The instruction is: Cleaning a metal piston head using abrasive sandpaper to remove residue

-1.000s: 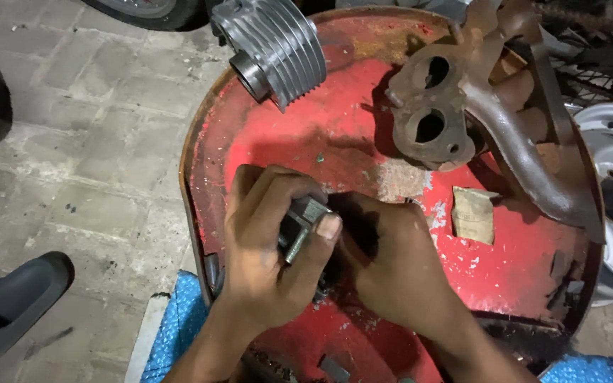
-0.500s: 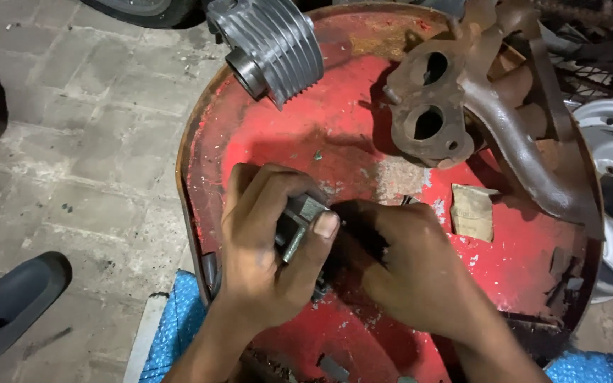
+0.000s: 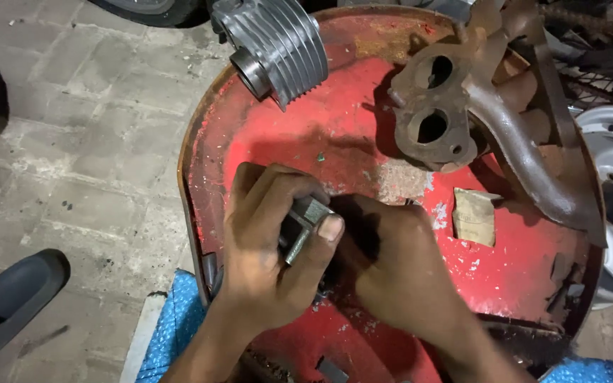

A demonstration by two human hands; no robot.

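The left hand (image 3: 267,252) is curled tightly around a small grey metal block (image 3: 305,225), thumb pressed on its top edge, while the right hand (image 3: 399,273) is cupped against the block's far side, its fingers hidden, so its grip cannot be told. Compared with half a second ago, both hands have barely shifted on the worn red metal drum lid (image 3: 349,135). Farther off lie a ribbed silver engine cylinder (image 3: 278,46) and a rusty exhaust manifold (image 3: 462,113).

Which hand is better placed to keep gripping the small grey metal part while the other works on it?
Left. The left hand already wraps the grey metal part, thumb pressed on its top, over the red metal surface. The right hand lies beside it, its fingers hidden behind the part.
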